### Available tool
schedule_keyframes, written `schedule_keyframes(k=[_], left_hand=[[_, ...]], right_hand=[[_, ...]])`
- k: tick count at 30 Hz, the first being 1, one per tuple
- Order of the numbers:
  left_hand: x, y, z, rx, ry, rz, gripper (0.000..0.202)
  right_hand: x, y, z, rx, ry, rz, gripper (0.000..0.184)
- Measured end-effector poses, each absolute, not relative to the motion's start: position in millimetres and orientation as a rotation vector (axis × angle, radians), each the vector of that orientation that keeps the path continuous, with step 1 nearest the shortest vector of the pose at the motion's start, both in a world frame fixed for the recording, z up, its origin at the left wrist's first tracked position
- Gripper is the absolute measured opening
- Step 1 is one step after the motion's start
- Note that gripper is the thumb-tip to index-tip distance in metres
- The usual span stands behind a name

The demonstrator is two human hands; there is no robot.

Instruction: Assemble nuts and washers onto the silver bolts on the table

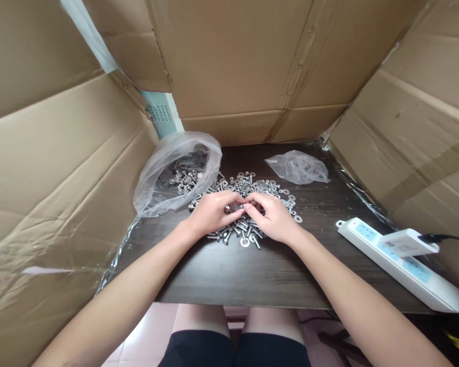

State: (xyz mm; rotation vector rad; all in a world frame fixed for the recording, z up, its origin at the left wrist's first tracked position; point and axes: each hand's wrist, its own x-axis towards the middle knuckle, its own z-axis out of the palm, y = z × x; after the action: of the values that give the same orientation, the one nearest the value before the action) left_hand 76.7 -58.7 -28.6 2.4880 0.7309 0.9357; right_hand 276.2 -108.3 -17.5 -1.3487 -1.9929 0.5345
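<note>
My left hand [216, 210] and my right hand [270, 214] meet over a pile of loose hardware, fingertips touching or nearly so. Both are closed in a pinch on a small metal fastener [242, 206] between them. Fingers cover most of it, so whether it is a bolt, a nut or both together cannot be made out. Under and around the hands lie several bolts [256, 241], flat washers [298, 219] and nuts [247, 174]. Bolts lie mainly on the near side of the pile, washers and nuts mainly behind and to the right.
An open clear plastic bag [153, 196] with more bolts inside stands at the left. A smaller crumpled bag [300, 168] lies at the back right. On the right, a white power strip [390, 260] carries a plugged-in adapter [409, 243]. Cardboard walls [245, 61] enclose the dark tabletop [222, 275].
</note>
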Motion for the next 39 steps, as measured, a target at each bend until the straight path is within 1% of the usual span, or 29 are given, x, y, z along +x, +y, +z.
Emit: schedule_keyframes(k=[7,12,14,16,20,24,34,39], left_hand=[[78.2,-59.4,-30.0,2.5,0.707,0.938,0.014],[78.2,-59.3,-29.5,2.503,0.71,0.938,0.013],[77.9,-59.0,-28.8,2.505,0.711,0.945,0.013],[77.6,-58.8,-28.0,2.505,0.709,0.953,0.014],[77.0,-58.1,-27.4,2.503,0.712,0.977,0.016],[76.6,-57.8,-28.1,2.497,0.713,0.99,0.016],[76.7,-57.8,-29.3,2.494,0.707,0.974,0.014],[77.4,-58.3,-28.2,2.505,0.685,1.01,0.015]], right_hand=[[275.7,-107.8,-16.9,-1.358,-2.017,0.544,0.017],[275.4,-106.6,-19.9,-1.328,-2.051,0.524,0.029],[275.9,-106.2,-21.1,-1.333,-2.053,0.516,0.031],[276.6,-106.1,-21.3,-1.338,-2.043,0.502,0.029],[277.4,-106.7,-19.5,-1.319,-1.986,0.536,0.017],[276.4,-108.3,-18.2,-1.314,-1.962,0.576,0.013],[275.4,-108.2,-17.4,-1.349,-1.992,0.556,0.017],[275.3,-108.7,-18.4,-1.317,-1.96,0.579,0.014]])
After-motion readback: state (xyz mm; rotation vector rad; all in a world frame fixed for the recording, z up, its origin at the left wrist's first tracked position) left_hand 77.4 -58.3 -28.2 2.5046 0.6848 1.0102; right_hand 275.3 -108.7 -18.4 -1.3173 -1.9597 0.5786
